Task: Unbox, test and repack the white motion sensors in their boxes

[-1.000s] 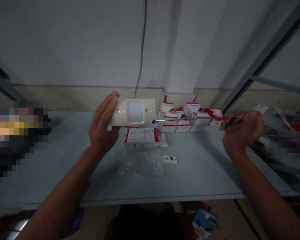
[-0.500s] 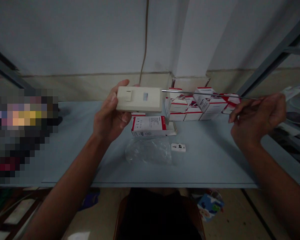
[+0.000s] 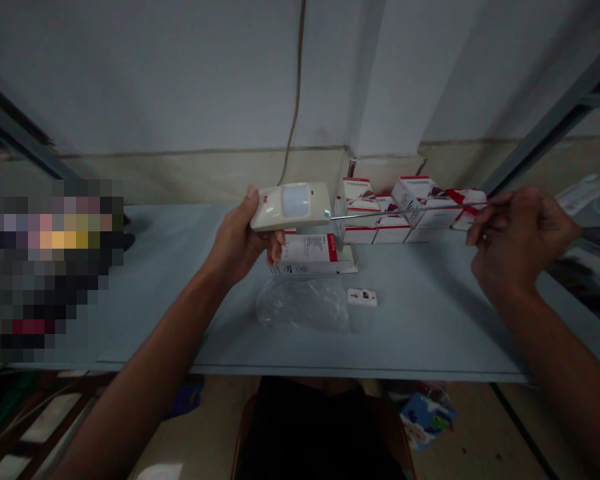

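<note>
My left hand (image 3: 243, 240) is closed around the left end of a cream motion detector (image 3: 275, 210), held above the table. Its front, with a pale window and a small red mark, faces me. My right hand (image 3: 517, 233) grips a long screwdriver (image 3: 380, 215) with a thin metal shaft; its handle is hidden in the fingers. The shaft points left, and its tip is at the detector's right end, though I cannot tell whether it sits in a screw. Below the detector lies an opened white and red carton (image 3: 310, 250).
Several white and red boxes (image 3: 393, 233) are stacked against the wall. A clear plastic bag (image 3: 303, 307) and a small white part (image 3: 363, 297) lie on the pale blue table (image 3: 430, 333). A cable (image 3: 297, 87) hangs down the wall. The left side is blurred out.
My left hand has turned the motion detector over from its back to its front, moving it slightly right and down. The screwdriver's tip has shifted down with it, staying by the right end.
</note>
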`<move>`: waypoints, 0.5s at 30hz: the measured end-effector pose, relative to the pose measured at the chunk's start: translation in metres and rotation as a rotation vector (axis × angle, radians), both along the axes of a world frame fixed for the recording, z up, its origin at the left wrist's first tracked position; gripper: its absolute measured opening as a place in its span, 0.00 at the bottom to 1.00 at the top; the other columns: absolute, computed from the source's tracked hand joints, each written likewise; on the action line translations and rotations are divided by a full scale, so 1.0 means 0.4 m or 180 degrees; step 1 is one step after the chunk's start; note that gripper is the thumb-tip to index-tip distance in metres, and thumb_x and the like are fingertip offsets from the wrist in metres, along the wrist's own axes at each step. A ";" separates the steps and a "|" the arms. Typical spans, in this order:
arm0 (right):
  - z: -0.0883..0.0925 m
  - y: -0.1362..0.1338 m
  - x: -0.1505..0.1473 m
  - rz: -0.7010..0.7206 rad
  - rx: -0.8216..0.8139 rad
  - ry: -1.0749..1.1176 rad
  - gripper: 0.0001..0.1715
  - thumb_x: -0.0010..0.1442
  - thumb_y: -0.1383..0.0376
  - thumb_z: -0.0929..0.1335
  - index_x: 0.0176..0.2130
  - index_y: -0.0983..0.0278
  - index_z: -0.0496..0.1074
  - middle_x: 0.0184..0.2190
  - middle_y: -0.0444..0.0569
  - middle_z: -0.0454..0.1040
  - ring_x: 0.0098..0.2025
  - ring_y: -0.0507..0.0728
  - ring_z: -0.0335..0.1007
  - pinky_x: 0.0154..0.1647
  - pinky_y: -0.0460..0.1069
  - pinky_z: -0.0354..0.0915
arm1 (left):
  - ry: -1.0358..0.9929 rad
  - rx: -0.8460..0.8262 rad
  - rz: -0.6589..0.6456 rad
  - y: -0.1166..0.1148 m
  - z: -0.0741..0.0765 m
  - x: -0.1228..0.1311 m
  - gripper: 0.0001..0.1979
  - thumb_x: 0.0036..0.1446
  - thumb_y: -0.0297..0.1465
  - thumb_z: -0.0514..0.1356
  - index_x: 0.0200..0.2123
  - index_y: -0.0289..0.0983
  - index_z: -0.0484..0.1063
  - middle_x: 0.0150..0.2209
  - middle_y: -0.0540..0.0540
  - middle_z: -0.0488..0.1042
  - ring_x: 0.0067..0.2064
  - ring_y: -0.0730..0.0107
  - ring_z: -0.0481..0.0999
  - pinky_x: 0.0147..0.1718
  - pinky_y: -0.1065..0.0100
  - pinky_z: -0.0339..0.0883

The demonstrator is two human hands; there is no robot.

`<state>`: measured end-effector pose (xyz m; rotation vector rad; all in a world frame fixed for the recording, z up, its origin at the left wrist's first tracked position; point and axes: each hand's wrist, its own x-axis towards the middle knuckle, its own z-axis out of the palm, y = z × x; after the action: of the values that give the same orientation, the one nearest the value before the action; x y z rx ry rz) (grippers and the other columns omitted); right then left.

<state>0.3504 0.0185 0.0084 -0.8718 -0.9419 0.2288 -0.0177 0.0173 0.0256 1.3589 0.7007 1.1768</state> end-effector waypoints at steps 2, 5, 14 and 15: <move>-0.002 -0.002 -0.004 -0.0023 -0.0061 -0.0043 0.19 0.70 0.63 0.66 0.28 0.66 0.74 0.19 0.45 0.72 0.11 0.48 0.60 0.09 0.46 0.45 | 0.0017 0.0028 0.0032 -0.001 -0.002 0.001 0.33 0.66 0.60 0.56 0.28 0.36 0.73 0.18 0.49 0.74 0.14 0.72 0.72 0.11 0.73 0.65; -0.006 -0.010 -0.016 -0.0069 -0.0214 -0.0230 0.21 0.69 0.57 0.69 0.30 0.69 0.78 0.22 0.51 0.77 0.13 0.49 0.65 0.10 0.46 0.45 | 0.0115 0.0009 -0.0099 -0.013 -0.011 0.015 0.29 0.66 0.57 0.59 0.29 0.35 0.73 0.20 0.47 0.76 0.15 0.70 0.74 0.12 0.72 0.67; 0.014 -0.088 -0.183 0.0805 -0.0575 -0.0966 0.23 0.73 0.51 0.67 0.49 0.65 0.82 0.41 0.55 0.86 0.23 0.53 0.79 0.15 0.45 0.65 | -0.0180 0.0001 -0.0438 -0.074 -0.036 0.096 0.23 0.66 0.49 0.64 0.47 0.35 0.67 0.33 0.42 0.83 0.22 0.65 0.82 0.17 0.70 0.75; 0.020 -0.094 -0.201 0.0880 -0.0589 -0.0967 0.23 0.74 0.51 0.65 0.51 0.64 0.81 0.44 0.55 0.86 0.24 0.53 0.80 0.16 0.46 0.66 | -0.0224 0.0036 -0.0401 -0.074 -0.040 0.097 0.23 0.67 0.49 0.63 0.46 0.35 0.67 0.33 0.42 0.83 0.22 0.65 0.82 0.17 0.70 0.74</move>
<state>0.2699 -0.0189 0.0164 -0.9612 -1.3427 0.4345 0.0210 -0.0123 0.0097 1.3449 0.5514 1.1238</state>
